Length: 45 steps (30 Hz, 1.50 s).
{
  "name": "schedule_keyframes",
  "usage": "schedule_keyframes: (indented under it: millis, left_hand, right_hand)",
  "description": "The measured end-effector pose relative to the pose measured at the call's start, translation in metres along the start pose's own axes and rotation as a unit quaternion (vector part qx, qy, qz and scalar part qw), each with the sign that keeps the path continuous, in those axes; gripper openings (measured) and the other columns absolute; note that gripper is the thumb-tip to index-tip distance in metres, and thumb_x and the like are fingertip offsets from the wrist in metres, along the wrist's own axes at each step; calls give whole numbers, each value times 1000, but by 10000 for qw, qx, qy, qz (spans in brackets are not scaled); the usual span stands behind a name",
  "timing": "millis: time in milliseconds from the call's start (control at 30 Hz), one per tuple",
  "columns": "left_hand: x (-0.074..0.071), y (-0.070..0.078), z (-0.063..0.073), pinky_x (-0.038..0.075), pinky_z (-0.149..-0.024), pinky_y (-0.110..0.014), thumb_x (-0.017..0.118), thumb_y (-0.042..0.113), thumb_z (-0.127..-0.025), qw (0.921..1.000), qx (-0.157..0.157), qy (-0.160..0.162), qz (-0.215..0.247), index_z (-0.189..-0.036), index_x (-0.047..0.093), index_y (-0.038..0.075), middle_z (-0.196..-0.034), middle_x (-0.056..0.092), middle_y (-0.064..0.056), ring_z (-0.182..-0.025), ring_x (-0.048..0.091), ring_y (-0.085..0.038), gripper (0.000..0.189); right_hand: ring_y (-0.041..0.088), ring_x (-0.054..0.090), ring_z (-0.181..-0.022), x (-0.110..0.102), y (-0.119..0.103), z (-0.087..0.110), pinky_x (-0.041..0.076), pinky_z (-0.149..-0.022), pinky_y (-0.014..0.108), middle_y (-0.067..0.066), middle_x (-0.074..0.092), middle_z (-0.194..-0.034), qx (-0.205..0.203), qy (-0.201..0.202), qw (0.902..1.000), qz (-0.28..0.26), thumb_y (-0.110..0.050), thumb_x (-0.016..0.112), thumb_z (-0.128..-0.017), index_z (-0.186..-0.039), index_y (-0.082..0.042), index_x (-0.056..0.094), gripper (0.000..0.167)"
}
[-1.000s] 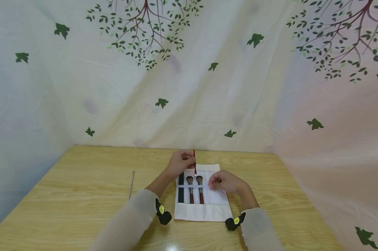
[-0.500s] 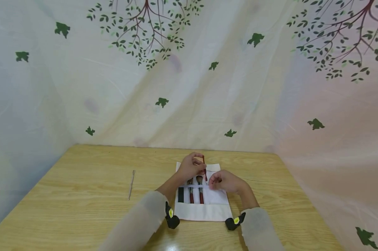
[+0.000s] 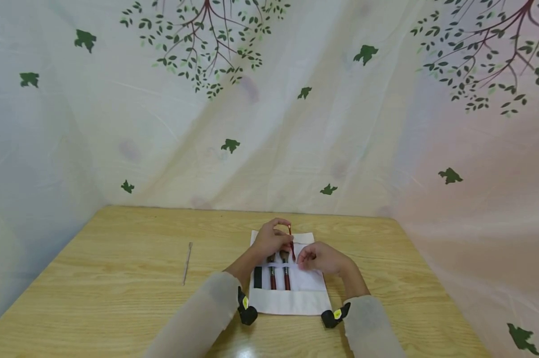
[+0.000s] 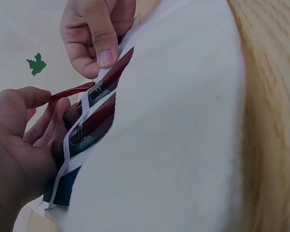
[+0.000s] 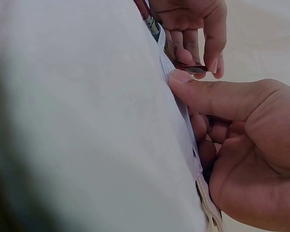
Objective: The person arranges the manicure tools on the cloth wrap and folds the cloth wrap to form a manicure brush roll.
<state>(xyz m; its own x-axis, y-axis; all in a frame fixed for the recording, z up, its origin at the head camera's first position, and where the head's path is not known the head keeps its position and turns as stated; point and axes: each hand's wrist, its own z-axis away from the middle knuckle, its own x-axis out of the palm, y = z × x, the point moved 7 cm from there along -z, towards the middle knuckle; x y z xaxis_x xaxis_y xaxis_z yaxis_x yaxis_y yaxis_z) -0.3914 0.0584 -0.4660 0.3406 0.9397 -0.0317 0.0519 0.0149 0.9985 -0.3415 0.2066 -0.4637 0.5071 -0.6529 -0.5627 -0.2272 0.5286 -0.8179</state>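
Note:
My left hand (image 3: 271, 239) pinches a slim red-handled tool (image 3: 292, 251) upright over a white cloth brush roll (image 3: 292, 303); in the left wrist view, the tool's (image 4: 70, 91) far end reaches the white elastic band (image 4: 64, 150). The tip's exact kind is hidden. On the roll's right side, my right hand (image 3: 320, 258) pinches the elastic between thumb and curled fingers, seen close in the right wrist view beside the band (image 5: 180, 104). Two makeup brushes (image 3: 287, 282) with dark red handles sit under the elastic, heads toward the far side. Left of them lies a dark flat strip (image 3: 258, 278), partly covered by my left hand.
A thin silver stick (image 3: 187, 263) lies on the wooden table (image 3: 117, 278) left of the roll. Behind the table hangs a pale curtain (image 3: 269, 124) printed with leaves and branches. A black wrist camera (image 3: 248, 313) sits near the roll's front left corner.
My left hand has moved right and slightly lower with the red tool, from above the brushes to beside the right hand at the elastic. The right hand has stayed put.

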Motion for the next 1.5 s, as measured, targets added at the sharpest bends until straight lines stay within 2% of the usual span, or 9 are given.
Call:
schedule_keyframes:
  millis: [133, 367, 500, 633, 733, 1100, 1500]
  left_hand:
    - [-1, -2, -1, 59, -60, -28, 70, -2, -94, 9997, -60, 17, 245, -136, 56, -4, -87, 73, -16, -60, 67, -15, 44]
    - [0, -3, -1, 57, -60, -26, 71, -4, -92, 9995, -41, -117, 301, -135, 55, -6, -84, 73, -12, -61, 67, -15, 46]
    - [2, -2, -1, 57, -61, -27, 72, -1, -92, 9997, 5, -240, -40, -132, 58, -6, -87, 74, -12, -65, 67, -15, 43]
    - [5, -2, 0, 55, -61, -28, 74, 5, -92, 9977, 61, -332, -586, -129, 62, -2, -87, 75, -9, -68, 67, -15, 39]
    - [5, -3, -1, 53, -61, -27, 74, 8, -93, 9965, 65, -351, -761, -129, 63, 0, -87, 75, -7, -69, 66, -15, 38]
    - [5, -4, 2, 52, -65, -26, 75, 9, -92, 9927, 11, -396, -1143, -123, 68, 3, -92, 73, -4, -75, 66, -14, 32]
    - [4, -6, 1, 56, -67, -27, 67, 13, -99, 9948, 148, -277, -966, -112, 72, -3, -81, 72, -4, -70, 66, -13, 21]
  right_hand:
    - [16, 55, -80, -1, -1, 0, 46, -72, 29, 1, 66, -86, 15, 26, 10000, 66, -2, 71, -94, -96, 0, 72, 3]
    - [15, 55, -79, -2, -3, 0, 46, -71, 28, 3, 66, -86, -125, 8, 9999, 24, 2, 71, -93, -95, 2, 71, 3]
    - [14, 55, -78, -1, -2, 0, 46, -71, 27, 3, 66, -86, -176, -15, 9998, -38, 5, 70, -92, -94, 0, 71, 5]
    - [14, 55, -78, -1, 0, -1, 46, -71, 27, 1, 66, -85, -173, -28, 9998, -69, 5, 70, -91, -92, -2, 71, 7]
    - [13, 55, -78, -1, 1, -2, 46, -71, 27, 0, 66, -84, -142, -26, 9999, -47, 4, 70, -92, -92, -2, 71, 6]
    - [17, 54, -79, -1, 3, -2, 45, -71, 29, 1, 66, -86, 13, -2, 10000, 77, 1, 69, -94, -96, 2, 71, 3]
    - [17, 53, -77, 0, 2, 0, 46, -69, 28, 0, 65, -84, -34, 16, 10000, 10, 2, 70, -93, -96, 5, 70, 4]
